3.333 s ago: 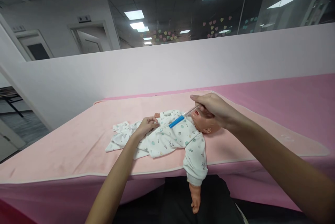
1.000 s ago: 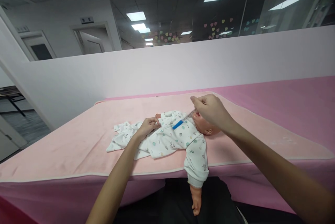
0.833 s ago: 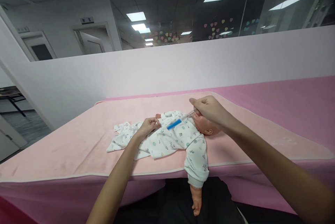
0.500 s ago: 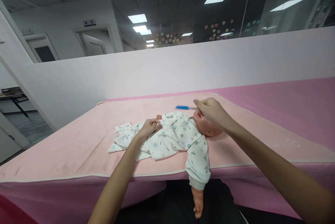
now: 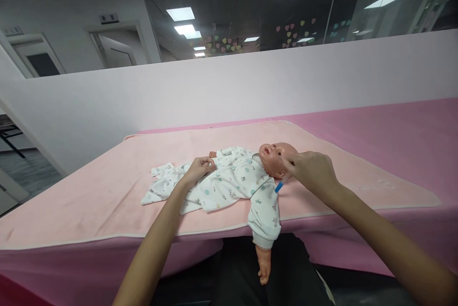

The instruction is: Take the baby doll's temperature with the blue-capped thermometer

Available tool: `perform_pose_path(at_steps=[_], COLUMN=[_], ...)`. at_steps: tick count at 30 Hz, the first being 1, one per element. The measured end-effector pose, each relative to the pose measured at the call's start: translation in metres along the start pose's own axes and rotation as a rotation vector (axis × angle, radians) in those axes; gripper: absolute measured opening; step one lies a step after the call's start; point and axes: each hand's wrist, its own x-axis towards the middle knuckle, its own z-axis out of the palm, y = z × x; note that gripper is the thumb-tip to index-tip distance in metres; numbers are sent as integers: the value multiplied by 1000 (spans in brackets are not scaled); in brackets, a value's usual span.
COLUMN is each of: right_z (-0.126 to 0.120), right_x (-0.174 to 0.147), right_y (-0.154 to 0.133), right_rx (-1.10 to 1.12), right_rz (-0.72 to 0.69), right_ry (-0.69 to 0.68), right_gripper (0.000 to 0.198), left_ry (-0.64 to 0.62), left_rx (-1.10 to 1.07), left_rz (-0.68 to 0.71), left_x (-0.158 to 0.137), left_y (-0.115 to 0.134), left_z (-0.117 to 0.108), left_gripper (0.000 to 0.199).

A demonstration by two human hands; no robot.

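Observation:
A baby doll in a white printed sleepsuit lies on its back, its head to the right. My left hand rests on the front of the sleepsuit at the belly, fingers curled together; whether they pinch the cloth is hidden. Beside the doll's cheek and ear is my right hand, closed in a pinch. From it a thin stick with a blue end points down toward the doll's shoulder; my fingers hide its other end. One doll arm hangs over the front edge.
Under the doll a pale peach blanket covers much of the pink-covered table. A low white wall with glass above it stands behind. My dark-clothed lap is below the front edge.
My right hand has moved from over the doll's face to the near side of its head, and the stick now points downward. My left hand stays on the belly. The view has shifted slightly.

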Motion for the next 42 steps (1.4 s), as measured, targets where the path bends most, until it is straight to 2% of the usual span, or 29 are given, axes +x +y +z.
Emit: perform_pose_path(at_steps=[4, 8, 17, 23, 25, 27, 29, 32, 35, 37, 42], right_z=[14, 21, 27, 30, 37, 47, 57, 69, 74, 75, 78], right_x=[-3, 1, 3, -12, -25, -41, -56, -67, -62, -56, -50], right_y=[9, 9, 0, 9, 24, 42, 59, 73, 71, 64, 45], right_rx=[-96, -94, -53, -11, -14, -34, -59, -67, -66, -59, -30], right_rz=[-73, -120, -116, -153, -120, -12, 143, 229, 242, 255, 284], right_ry=[-142, -213, -221, -83, -15, 14, -42, -192, -271, -301, -345], right_gripper=[27, 23, 24, 27, 29, 31, 33, 36, 37, 36, 32], left_ry=[14, 14, 14, 7, 9, 14, 7, -11, 12, 84, 308], left_rx=[8, 7, 23, 29, 32, 30, 33, 50, 119, 227, 516], left_rz=[1, -5, -1, 0, -7, -11, -14, -14, 10, 70, 292], left_x=[1, 0, 1, 0, -1, 0, 1, 2, -2, -10, -28], left_y=[1, 1, 1, 1, 2, 2, 2, 2, 5, 14, 56], left_z=[2, 3, 1, 1, 2, 2, 1, 2, 5, 12, 40], left_gripper=[28, 28, 27, 27, 26, 27, 26, 25, 23, 27, 24])
